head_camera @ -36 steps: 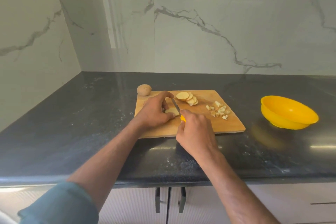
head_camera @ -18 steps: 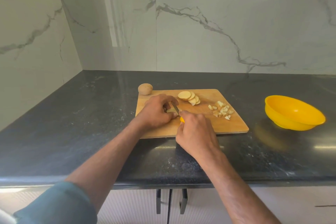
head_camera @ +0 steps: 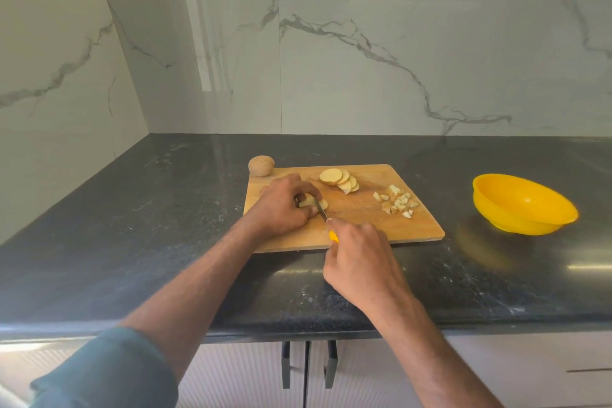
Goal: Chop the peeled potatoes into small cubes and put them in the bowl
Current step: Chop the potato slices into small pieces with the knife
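Left hand [head_camera: 281, 205] is arched over a pale potato slice [head_camera: 314, 203] on the wooden chopping board [head_camera: 364, 228], fingertips curled down and pinching it in place. Right hand [head_camera: 359, 262] is wrapped tight round the yellow handle of a small knife [head_camera: 323, 211], only a sliver of that handle peeking out by the knuckles; the thin steel blade angles up and away, its tip lying against the slice right beside the left fingertips.

The board is a flat rectangle with rounded corners, warm tan and matt, grain faintly scuffed. Towards its far edge a fan of round potato slices [head_camera: 341, 179] overlaps like roof tiles, creamy faces with a thin brownish rim. Off to the right of the board, a loose scatter of small potato cubes [head_camera: 395, 202], chunky and irregular, sits near the board's right edge but inside it.

At the board's far left corner, just off the wood, a whole potato [head_camera: 261, 166] rests, rounded and dull brown. Well apart to the right stands the yellow bowl [head_camera: 523, 205], smooth glossy plastic, wide-mouthed, nothing visible inside.

Everything sits on a dark speckled stone countertop [head_camera: 132, 242], polished and throwing reflections. Broad open counter lies between board and bowl, and more to the left towards the marble-veined wall [head_camera: 430, 60]. The board's near edge sits back from the counter's front lip
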`<state>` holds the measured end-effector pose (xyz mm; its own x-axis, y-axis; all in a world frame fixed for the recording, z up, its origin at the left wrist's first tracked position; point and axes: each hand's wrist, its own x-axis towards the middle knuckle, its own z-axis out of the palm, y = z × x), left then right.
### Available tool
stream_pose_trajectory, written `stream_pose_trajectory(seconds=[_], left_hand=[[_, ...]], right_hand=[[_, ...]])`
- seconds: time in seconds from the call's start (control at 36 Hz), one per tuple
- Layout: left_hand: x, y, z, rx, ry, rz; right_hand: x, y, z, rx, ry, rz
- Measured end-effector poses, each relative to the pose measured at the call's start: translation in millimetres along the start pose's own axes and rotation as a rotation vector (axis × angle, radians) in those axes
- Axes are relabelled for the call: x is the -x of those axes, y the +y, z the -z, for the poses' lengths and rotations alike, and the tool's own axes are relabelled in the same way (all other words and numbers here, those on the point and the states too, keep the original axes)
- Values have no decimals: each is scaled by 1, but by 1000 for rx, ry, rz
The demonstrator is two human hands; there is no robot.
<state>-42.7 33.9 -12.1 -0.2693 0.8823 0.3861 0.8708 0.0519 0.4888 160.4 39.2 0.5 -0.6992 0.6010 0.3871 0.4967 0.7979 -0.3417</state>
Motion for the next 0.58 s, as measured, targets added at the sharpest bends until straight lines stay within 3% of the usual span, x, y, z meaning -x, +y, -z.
stream_pose_trajectory(seconds=[0.36, 0.58], left_hand=[[1, 0, 0, 29, -10, 16], [1, -3, 4, 169, 23, 86]], right_hand=[[11, 17, 23, -2, -11, 3], [-6, 12, 14, -29, 123, -7]])
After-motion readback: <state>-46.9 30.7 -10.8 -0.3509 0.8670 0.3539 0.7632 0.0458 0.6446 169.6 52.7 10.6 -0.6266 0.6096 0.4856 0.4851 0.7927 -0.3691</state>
